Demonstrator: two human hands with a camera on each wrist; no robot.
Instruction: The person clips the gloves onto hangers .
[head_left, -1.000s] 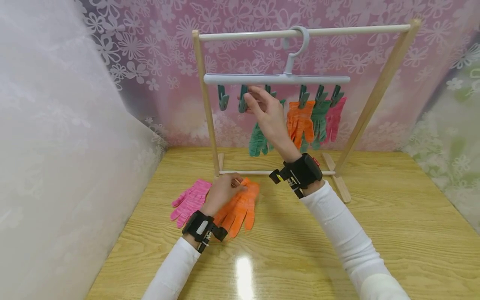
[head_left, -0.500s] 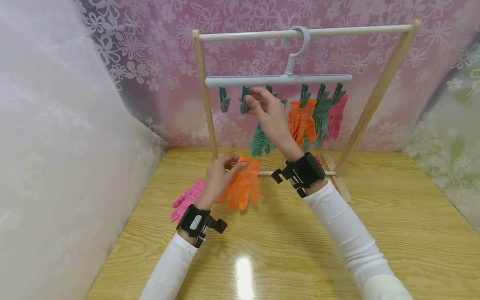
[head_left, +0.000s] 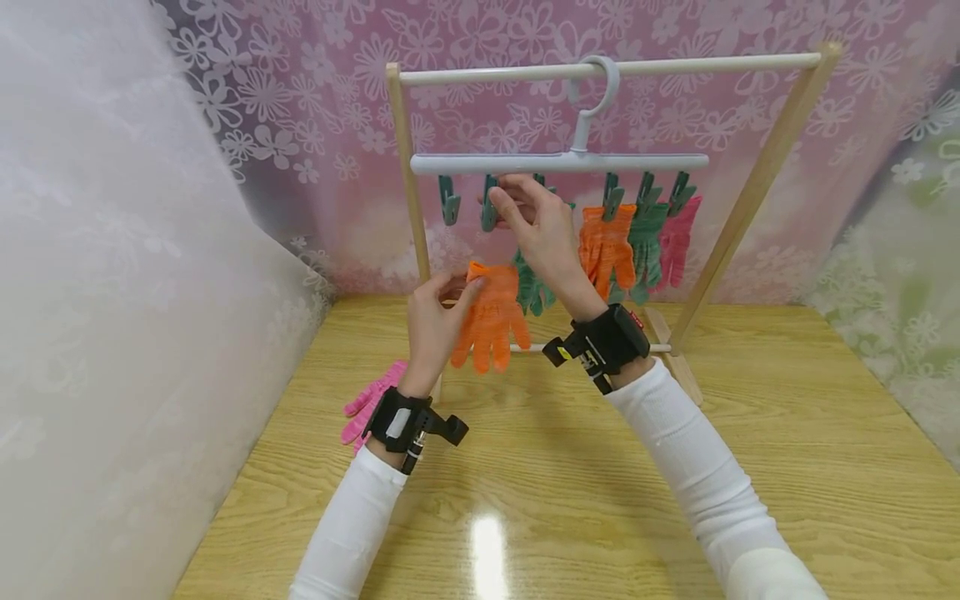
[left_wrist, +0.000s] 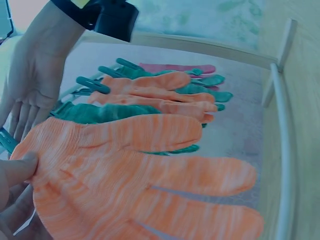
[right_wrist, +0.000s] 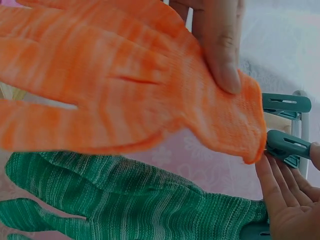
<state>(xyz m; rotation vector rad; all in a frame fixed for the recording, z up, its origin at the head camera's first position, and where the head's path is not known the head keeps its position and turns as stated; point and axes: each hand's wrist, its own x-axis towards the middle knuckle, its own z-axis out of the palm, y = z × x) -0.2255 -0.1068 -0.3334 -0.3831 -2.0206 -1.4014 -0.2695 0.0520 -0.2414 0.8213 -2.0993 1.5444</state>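
Observation:
My left hand (head_left: 431,333) pinches an orange knit glove (head_left: 491,321) by its cuff, thumb on the near face; the glove hangs fingers-down in the air below the hanger. In the right wrist view its cuff edge is right at a green clothespin (right_wrist: 288,146). My right hand (head_left: 546,237) grips that clothespin, the second from the left under the white hanger (head_left: 495,164). Just behind the right hand, a green glove (right_wrist: 150,200) hangs from the neighbouring clip. Farther right hang another orange glove (head_left: 609,250), another green glove (head_left: 648,250) and a pink glove (head_left: 678,243), each clipped.
A bare clothespin (head_left: 448,202) hangs at the hanger's left end. The hanger hooks over the rail of a wooden stand (head_left: 738,196), whose feet stand on the wooden table (head_left: 600,492). Partly behind my left forearm, a second pink glove (head_left: 371,404) lies on the table.
My left hand has lifted the orange glove off the table, up toward the clips. The right hand keeps its grip on the same clothespin, while the hanger has shifted slightly right.

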